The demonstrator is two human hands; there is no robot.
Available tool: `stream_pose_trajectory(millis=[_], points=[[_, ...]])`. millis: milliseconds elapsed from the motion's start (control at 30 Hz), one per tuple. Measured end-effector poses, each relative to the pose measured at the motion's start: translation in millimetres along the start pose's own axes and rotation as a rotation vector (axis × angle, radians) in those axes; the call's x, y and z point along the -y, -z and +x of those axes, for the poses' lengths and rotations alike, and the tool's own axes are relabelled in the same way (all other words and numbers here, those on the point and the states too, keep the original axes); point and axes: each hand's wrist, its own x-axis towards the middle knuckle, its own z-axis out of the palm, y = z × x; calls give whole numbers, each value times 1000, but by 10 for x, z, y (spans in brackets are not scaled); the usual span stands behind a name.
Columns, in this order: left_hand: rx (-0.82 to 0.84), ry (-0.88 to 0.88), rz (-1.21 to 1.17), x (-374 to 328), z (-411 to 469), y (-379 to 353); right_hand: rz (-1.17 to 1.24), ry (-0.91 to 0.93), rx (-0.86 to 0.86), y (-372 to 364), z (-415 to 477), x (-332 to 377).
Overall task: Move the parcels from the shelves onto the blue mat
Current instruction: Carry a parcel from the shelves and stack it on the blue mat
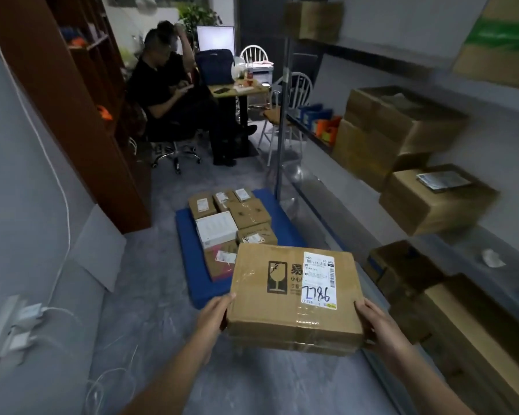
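I hold a flat brown cardboard parcel (267, 298) in the air in front of me; it bears a fragile-glass mark and a white label with "2786" handwritten on it. My left hand (215, 317) grips its left edge and my right hand (378, 324) grips its right edge. Beyond it on the floor lies the blue mat (192, 259), with several small parcels (231, 214) packed together on it, brown ones and a white one. The held parcel hides the mat's near right part.
Grey shelves (450, 244) on the right carry more cardboard boxes (432, 199). A brown cabinet (81, 121) stands at left, a flat panel (102, 250) leaning on the wall beside it. Cables and chargers (27, 319) trail at lower left. A seated person (168, 97) and a desk are farther back.
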Motion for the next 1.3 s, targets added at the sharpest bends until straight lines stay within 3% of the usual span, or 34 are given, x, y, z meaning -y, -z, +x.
stream_pose_trajectory(millis=[333, 533, 767, 933, 1067, 1167, 1300], points=[[-155, -19, -61, -614, 711, -179, -69, -35, 238, -319, 1374, 910], [-275, -2, -165, -824, 1211, 191, -141, -56, 291, -1129, 1985, 1223], [-341, 42, -91, -1165, 2246, 737, -288, -148, 281, -2177, 2787, 1465], [-222, 148, -108, -1757, 3034, 840, -261, -153, 217, -2552, 3336, 1861], [20, 225, -130, -2296, 3599, 568, -212, -142, 138, -2506, 3648, 2153], [142, 175, -124, -2715, 4057, 240, -210, -147, 124, -2377, 3879, 2426], [118, 92, -109, -3243, 4674, -187, -225, -171, 132, -2214, 4457, 2867]])
